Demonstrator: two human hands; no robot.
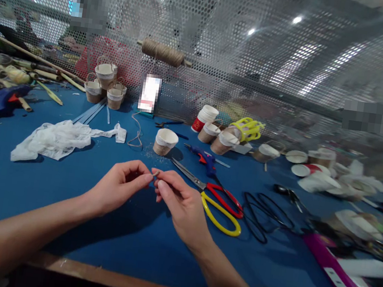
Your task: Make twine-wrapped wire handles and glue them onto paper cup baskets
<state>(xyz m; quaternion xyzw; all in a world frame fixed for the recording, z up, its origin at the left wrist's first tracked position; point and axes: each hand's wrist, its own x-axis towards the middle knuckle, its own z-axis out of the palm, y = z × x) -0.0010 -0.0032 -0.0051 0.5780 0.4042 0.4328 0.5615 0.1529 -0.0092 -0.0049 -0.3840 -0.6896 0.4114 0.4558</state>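
My left hand [123,182] and my right hand [179,202] meet above the blue table, each with thumb and fingers pinched together. Between their fingertips shows a tiny greyish-tan piece [155,173], perhaps a bit of twine; its kind is too small to make out. Just beyond the fingers stands a small paper cup [165,142], wrapped in brown twine with a white band at its rim. To the right of my right hand lie large scissors [222,209] with one red and one yellow handle, blades partly apart. A blue glue gun [207,160] rests behind them.
Crumpled white lace [58,141] lies at left. Several wrapped cups with handles [106,75] are stacked behind it, near a lit phone [149,93]. A twine roll [163,52] hangs on the mesh. A black cable [267,214] and a purple power strip [337,266] lie at right.
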